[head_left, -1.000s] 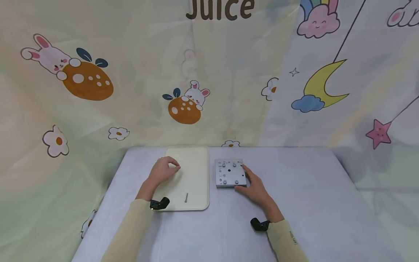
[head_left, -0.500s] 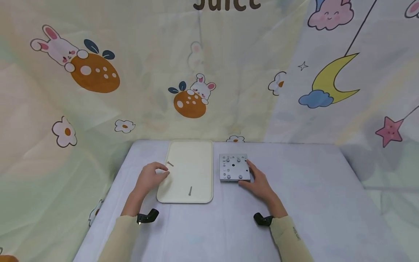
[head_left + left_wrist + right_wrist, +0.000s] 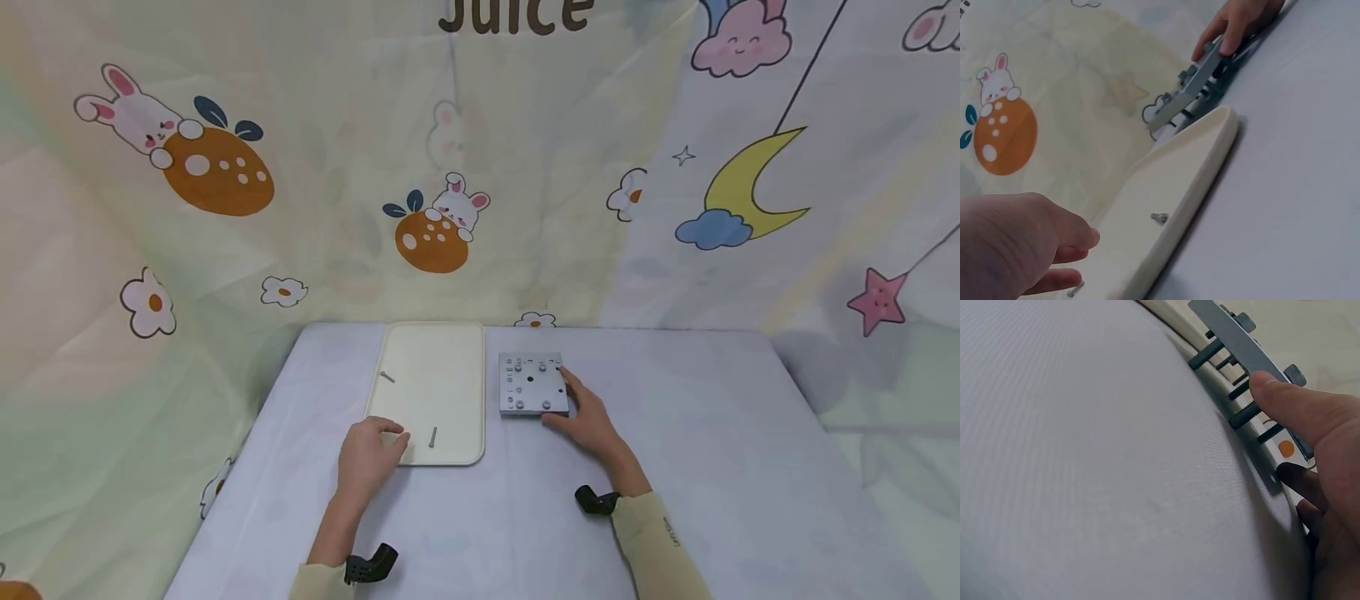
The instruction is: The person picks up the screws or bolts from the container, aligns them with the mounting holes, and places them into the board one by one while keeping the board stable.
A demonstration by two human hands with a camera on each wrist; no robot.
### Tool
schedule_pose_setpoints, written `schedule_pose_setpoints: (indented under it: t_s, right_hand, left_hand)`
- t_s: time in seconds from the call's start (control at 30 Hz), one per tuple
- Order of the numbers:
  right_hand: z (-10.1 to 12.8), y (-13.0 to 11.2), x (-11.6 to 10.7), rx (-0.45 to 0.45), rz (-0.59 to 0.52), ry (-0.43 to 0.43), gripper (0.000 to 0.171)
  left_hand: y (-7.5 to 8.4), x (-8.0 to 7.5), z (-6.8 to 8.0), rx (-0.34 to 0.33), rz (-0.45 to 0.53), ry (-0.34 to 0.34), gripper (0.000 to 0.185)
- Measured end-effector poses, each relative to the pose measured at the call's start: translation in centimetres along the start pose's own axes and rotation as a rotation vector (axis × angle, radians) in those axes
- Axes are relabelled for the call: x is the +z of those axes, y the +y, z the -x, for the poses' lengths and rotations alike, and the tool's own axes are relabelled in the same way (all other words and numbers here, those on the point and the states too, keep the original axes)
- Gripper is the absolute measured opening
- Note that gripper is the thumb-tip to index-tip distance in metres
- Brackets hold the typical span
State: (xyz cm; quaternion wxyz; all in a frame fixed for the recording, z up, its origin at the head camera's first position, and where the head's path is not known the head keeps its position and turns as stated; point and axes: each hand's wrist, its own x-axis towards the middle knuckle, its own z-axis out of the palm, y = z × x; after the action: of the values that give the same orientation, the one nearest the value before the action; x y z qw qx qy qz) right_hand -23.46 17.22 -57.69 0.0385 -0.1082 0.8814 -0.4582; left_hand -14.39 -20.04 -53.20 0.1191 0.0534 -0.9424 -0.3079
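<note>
We count one cream tray (image 3: 442, 367) on the counter (image 3: 712, 433) with two loose screws on it, the far screw (image 3: 387, 377) and the near screw (image 3: 432, 437), and one grey metal plate (image 3: 531, 384) just right of the tray, studded with several bolts we cannot count surely. Our left hand (image 3: 367, 458) rests at the tray's near left corner, fingers loosely curled and holding nothing, close to the near screw. Our right hand (image 3: 588, 421) grips the plate's near right edge between thumb and fingers, which hide that corner.

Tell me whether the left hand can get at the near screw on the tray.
Probably yes: the left hand rests at the tray edge, the near screw lies bare just beside its fingertips, with nothing between.
</note>
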Motion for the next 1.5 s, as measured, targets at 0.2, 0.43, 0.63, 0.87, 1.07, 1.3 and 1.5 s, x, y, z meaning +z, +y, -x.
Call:
schedule_pose_setpoints:
  t_s: [0.2,0.43,0.63,0.87,1.07,1.3,1.5]
  right_hand:
    - [-0.5,-0.2,-0.1,0.009,0.000,0.011,0.101]
    - [-0.7,-0.1,-0.2,0.002,0.004,0.021,0.101]
    - [-0.6,-0.2,-0.1,0.012,0.009,0.032,0.100]
    - [-0.4,-0.2,0.2,0.023,-0.008,0.046,0.101]
    - [-0.1,-0.1,0.3,0.027,-0.005,0.037,0.102]
    - [0.1,0.0,0.5,0.028,0.011,0.038,0.102]
    - [0.4,0.0,0.5,0.001,0.018,0.046,0.102]
  left_hand:
    - [0.3,3.0,0.9,0.042,-0.020,0.029,0.014]
    - [1.0,4.6,0.9,0.069,-0.081,0.076,0.021]
    - [1.4,4.7,0.9,0.071,-0.111,0.112,0.013]
    - [1.5,4.6,0.3,0.078,-0.066,0.129,0.005]
    - [1.8,4.2,-0.6,0.102,0.053,0.116,0.001]
    - [2.7,4.1,-2.4,0.039,0.194,0.047,0.007]
    - [4.3,4.0,-4.1,0.082,0.233,0.002,0.006]
